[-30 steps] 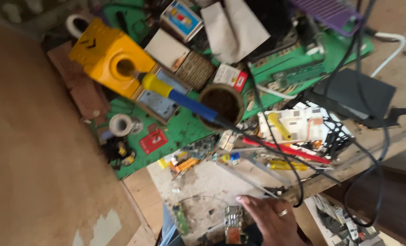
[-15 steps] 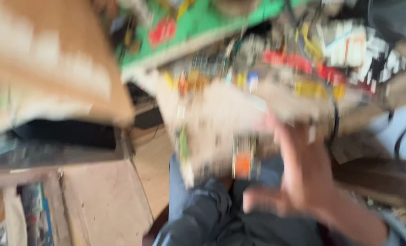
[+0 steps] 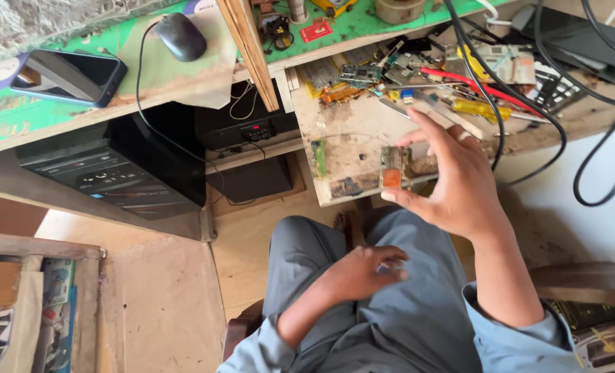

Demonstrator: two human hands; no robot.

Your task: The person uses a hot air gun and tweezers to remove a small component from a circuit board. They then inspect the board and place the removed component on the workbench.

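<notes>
Orange-tipped, a small circuit board (image 3: 392, 168) lies at the front edge of the pale, scuffed worktop (image 3: 352, 131), just left of the right hand (image 3: 452, 183). That hand hovers with fingers spread and curved, the thumb tip touching or almost touching the board's orange end. The left hand (image 3: 362, 271) rests loosely curled on the grey-trousered lap, holding nothing. A computer mouse (image 3: 181, 36) and a phone (image 3: 69, 76) lie further left.

Scuffed, unfinished wood forms the workbench shelf (image 3: 352, 148); a glossy glass-faced smartphone (image 3: 69, 76) lies nearby, beside a smooth matt plastic computer mouse (image 3: 181, 36). Soft grey cloth trousers (image 3: 397, 304) look matt.
</notes>
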